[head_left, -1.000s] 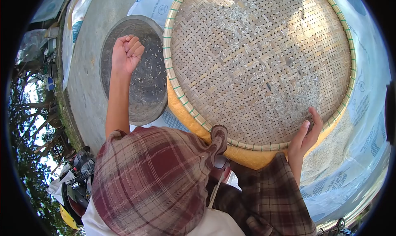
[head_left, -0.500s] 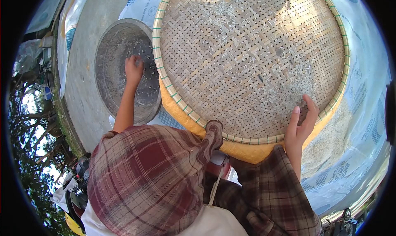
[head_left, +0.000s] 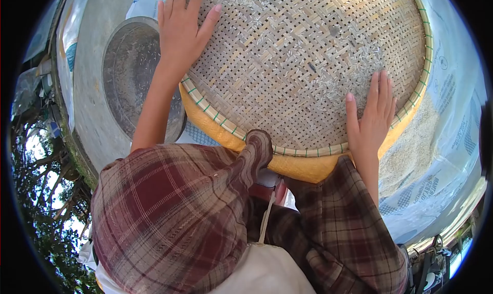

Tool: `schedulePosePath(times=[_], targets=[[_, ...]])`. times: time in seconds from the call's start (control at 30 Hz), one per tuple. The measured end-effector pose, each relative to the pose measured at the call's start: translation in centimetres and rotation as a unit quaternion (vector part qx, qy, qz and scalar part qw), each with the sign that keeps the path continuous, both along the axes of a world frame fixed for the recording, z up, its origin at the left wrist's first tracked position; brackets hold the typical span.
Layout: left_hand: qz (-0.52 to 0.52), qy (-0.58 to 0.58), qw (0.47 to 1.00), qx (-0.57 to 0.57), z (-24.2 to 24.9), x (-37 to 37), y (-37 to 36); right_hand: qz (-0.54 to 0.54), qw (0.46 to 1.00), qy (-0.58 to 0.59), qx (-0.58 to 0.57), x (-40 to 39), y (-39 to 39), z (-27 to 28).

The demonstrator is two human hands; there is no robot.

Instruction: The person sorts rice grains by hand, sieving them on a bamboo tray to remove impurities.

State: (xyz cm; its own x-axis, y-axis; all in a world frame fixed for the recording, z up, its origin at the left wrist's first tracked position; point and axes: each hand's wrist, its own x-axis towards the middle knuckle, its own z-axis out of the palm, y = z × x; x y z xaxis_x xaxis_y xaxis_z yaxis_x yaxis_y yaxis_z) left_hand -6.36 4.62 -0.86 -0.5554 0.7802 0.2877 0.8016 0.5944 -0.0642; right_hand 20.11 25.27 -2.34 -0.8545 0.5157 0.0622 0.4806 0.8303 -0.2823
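Observation:
A round woven bamboo tray [head_left: 287, 96] with a green-stitched rim fills the upper middle, scattered with rice grains. My left hand [head_left: 184, 34] reaches over the tray's left edge, fingers spread and holding nothing. Over the lower right part of the tray lies my right hand [head_left: 371, 114], fingers stretched out flat, its fingertips close to a patch of rice grains [head_left: 354, 83]. Two small dark bits show among the grains. A dark grey basin [head_left: 120, 80] with a few grains in it sits left of the tray, partly hidden behind my left forearm.
Beneath the tray is a yellow sack [head_left: 292, 165]. A heap of rice [head_left: 411, 150] lies to the right on blue-white printed sheeting [head_left: 452, 124]. Concrete ground [head_left: 92, 52] runs along the left, past which stand trees [head_left: 41, 232].
My left hand has come out of the basin and moved up over the tray's left edge, its fingers now spread. My right hand has flattened. The whole view has shifted slightly.

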Motion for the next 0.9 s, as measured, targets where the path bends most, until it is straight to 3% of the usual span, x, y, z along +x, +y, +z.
schedulePosePath(times=[0.1,0.17,0.33,0.4,0.47,0.53,0.6,0.63,0.67,0.7,0.73,0.8,0.83,0.9], targets=[[0.078,-0.059,0.992,-0.076,-0.3,2.0,1.4,0.019,1.000,-0.025,0.004,0.0,0.1,-0.1],[-0.024,-0.118,0.992,0.032,-2.2,3.4,1.3,0.027,0.999,-0.021,-0.001,0.1,0.1,0.0],[-0.086,-0.199,0.976,0.009,-1.4,5.7,1.2,0.118,0.992,-0.032,-0.025,0.3,0.3,1.5],[-0.137,-0.301,0.942,0.063,-0.7,5.2,0.4,0.147,0.986,-0.012,-0.081,1.3,1.4,1.3],[-0.083,-0.241,0.959,0.127,0.2,4.0,-0.6,0.174,0.975,0.006,-0.137,2.0,1.7,1.2],[0.028,-0.147,0.965,0.216,1.0,1.9,-2.2,0.002,0.962,0.211,-0.174,2.5,1.8,1.1],[0.157,-0.114,0.953,0.234,1.6,0.4,-3.8,-0.054,0.951,0.247,-0.176,2.9,2.6,1.5],[0.230,-0.113,0.940,0.227,1.8,0.1,-4.3,-0.134,0.952,0.233,-0.144,3.1,3.1,2.0],[0.228,-0.114,0.940,0.227,1.8,-0.3,-5.1,-0.213,0.946,0.217,-0.111,3.2,3.4,2.5],[0.269,-0.186,0.914,0.240,1.5,-0.7,-6.0,-0.265,0.937,0.203,-0.106,3.1,3.5,3.1],[0.309,-0.257,0.881,0.251,1.2,-0.8,-6.5,-0.267,0.936,0.204,-0.105,3.2,3.8,3.4],[0.313,-0.311,0.856,0.271,0.4,-0.5,-7.0,-0.290,0.929,0.008,-0.231,3.6,4.4,3.8],[0.318,-0.363,0.827,0.288,0.2,-0.5,-7.1,-0.281,0.948,-0.016,-0.150,3.8,4.0,3.5],[0.313,-0.355,0.838,0.271,0.9,0.4,-5.4,-0.277,0.949,-0.077,-0.129,3.2,3.2,3.9]])
